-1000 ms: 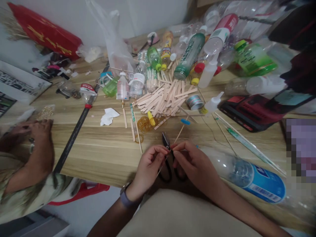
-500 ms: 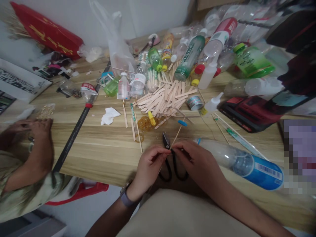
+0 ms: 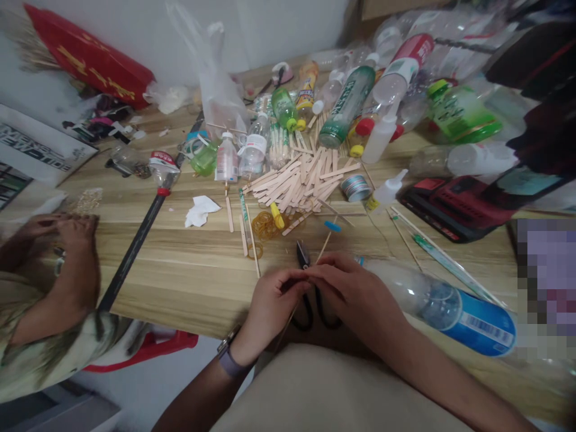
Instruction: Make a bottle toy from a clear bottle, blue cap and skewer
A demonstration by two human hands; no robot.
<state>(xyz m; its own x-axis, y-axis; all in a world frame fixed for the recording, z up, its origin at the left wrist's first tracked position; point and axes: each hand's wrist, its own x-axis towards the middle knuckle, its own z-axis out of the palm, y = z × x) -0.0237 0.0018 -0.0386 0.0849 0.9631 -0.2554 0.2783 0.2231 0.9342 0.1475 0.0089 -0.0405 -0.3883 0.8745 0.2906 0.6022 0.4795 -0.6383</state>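
A thin wooden stick [image 3: 324,247] runs slantwise through both my hands, with a small blue piece [image 3: 332,226] across its far end. My left hand [image 3: 279,297] pinches the stick between thumb and fingertips. Close against it, my right hand [image 3: 355,291] is also closed on the stick; its fingertips meet those of the left. Black-handled scissors [image 3: 304,255] lie on the table beneath, partly covered by my hands. To the right a clear bottle with a blue label [image 3: 483,321] lies on its side.
Flat wooden sticks [image 3: 297,180] lie heaped ahead, with rubber bands [image 3: 265,225] and a yellow cap [image 3: 276,216] before them. Bottles [image 3: 348,108] crowd the back. A red and black power tool [image 3: 459,207] stands right. At left, another person's hands [image 3: 74,234] rest beyond a black strip [image 3: 135,252].
My right hand has shifted left along the stick, so its fingertips now touch the left hand's. The blue piece stays at the stick's far end.
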